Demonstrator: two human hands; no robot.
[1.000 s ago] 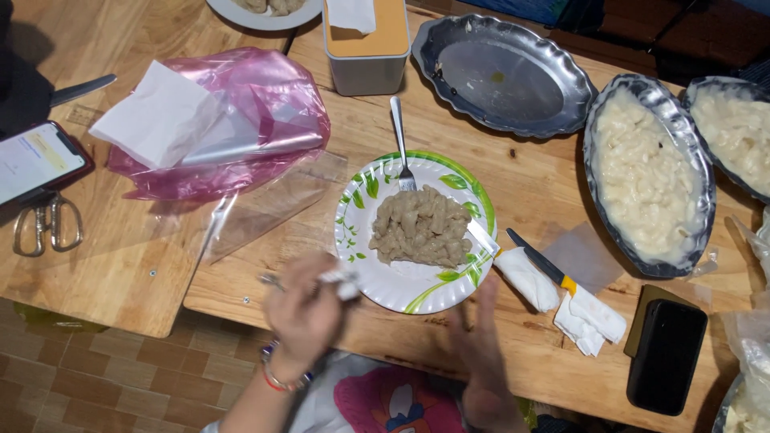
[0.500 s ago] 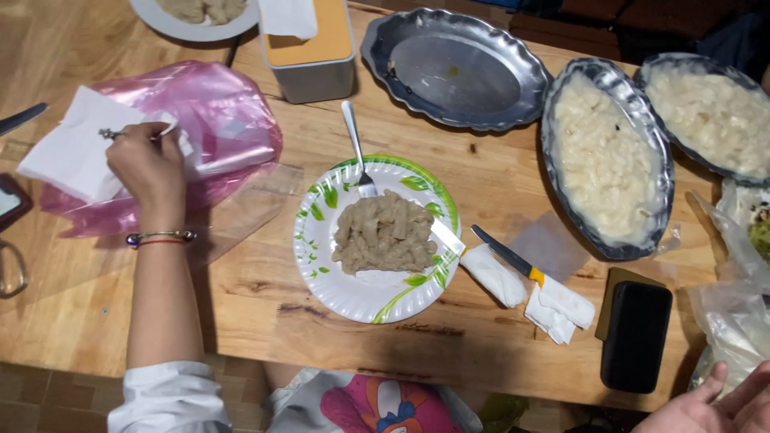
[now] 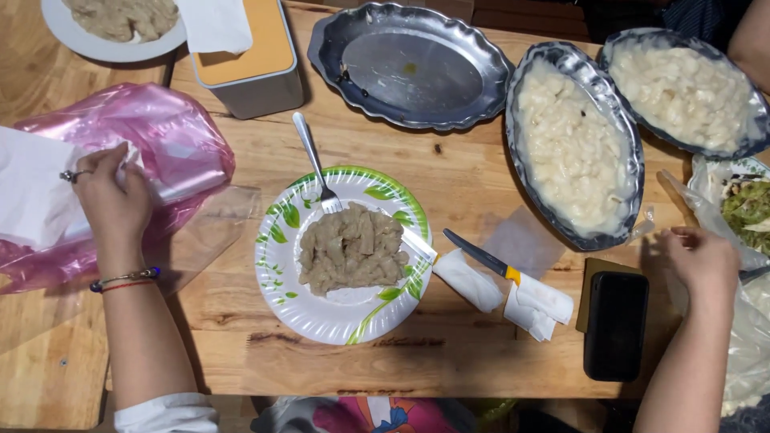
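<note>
left hand [image 3: 108,196]: fingers pinching white tissue [image 3: 32,192] on pink bag [image 3: 176,152], near table's left edge
paper plate [image 3: 321,309]: centre, close to front edge, bare wood either side
right hand [image 3: 702,256]: curled loosely on clear bag [image 3: 746,329], beside phone [image 3: 615,325]; grip unclear

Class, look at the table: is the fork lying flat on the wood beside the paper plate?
No, the fork rests its tines on the paper plate, against the food.

Wooden plank table [image 3: 449,172], warm brown with visible grain and knots, evenly lit from above; a darker strip lay beyond its far edge.
</note>
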